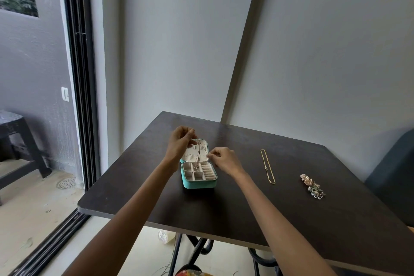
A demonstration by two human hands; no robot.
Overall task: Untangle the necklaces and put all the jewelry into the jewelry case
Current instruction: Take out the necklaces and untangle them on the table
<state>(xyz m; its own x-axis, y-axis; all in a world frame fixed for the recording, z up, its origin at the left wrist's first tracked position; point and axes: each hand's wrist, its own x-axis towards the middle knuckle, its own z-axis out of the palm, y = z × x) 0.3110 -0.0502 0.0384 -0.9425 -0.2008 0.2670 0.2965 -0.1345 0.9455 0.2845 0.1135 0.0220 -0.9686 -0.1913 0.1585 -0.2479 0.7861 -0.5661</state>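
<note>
A teal jewelry case (197,184) lies open on the dark table (246,208), its pale compartments showing. Above its lid my left hand (179,143) pinches the top of a thin necklace (199,154) that hangs down into the case. My right hand (224,160) pinches the same fine chain at the case's right edge. A gold chain necklace (267,166) lies stretched out on the table to the right. Farther right sits a small heap of earrings and other jewelry (313,186).
The table stands against a grey wall, its left edge near a sliding glass door (80,96). A dark chair (394,175) is at the right. A black stool (20,139) stands outside on the balcony.
</note>
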